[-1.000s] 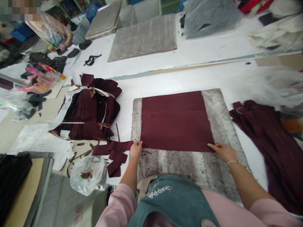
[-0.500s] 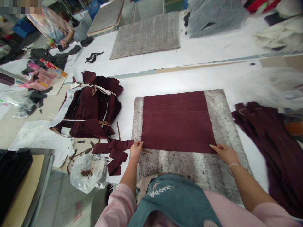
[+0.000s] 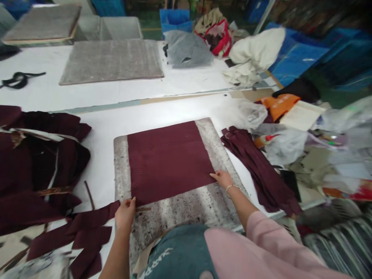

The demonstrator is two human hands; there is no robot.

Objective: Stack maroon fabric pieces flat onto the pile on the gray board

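Note:
A flat maroon fabric panel (image 3: 168, 159) lies on a worn grey board (image 3: 215, 143), leaving strips of the board bare at both sides and along the near edge. My left hand (image 3: 125, 213) pinches the panel's near left corner. At its near right corner, my right hand (image 3: 222, 179) holds the edge between thumb and finger. Maroon strips (image 3: 93, 217) lie just left of my left hand. Further left sits a tied bundle of maroon pieces (image 3: 17, 166). A stack of long maroon pieces (image 3: 258, 166) rests right of the board.
Across the white table (image 3: 101, 120) lies another grey board (image 3: 113, 62), with a grey plastic bag (image 3: 188, 50) beside it. Clear plastic bags (image 3: 286, 143), an orange bag (image 3: 280, 104) and a glue bottle (image 3: 263, 140) clutter the right side. Blue bins (image 3: 302, 58) stand behind.
The view has turned to the right, bringing the cluttered right side in and taking the other person out. Both hands still hold the panel's near corners.

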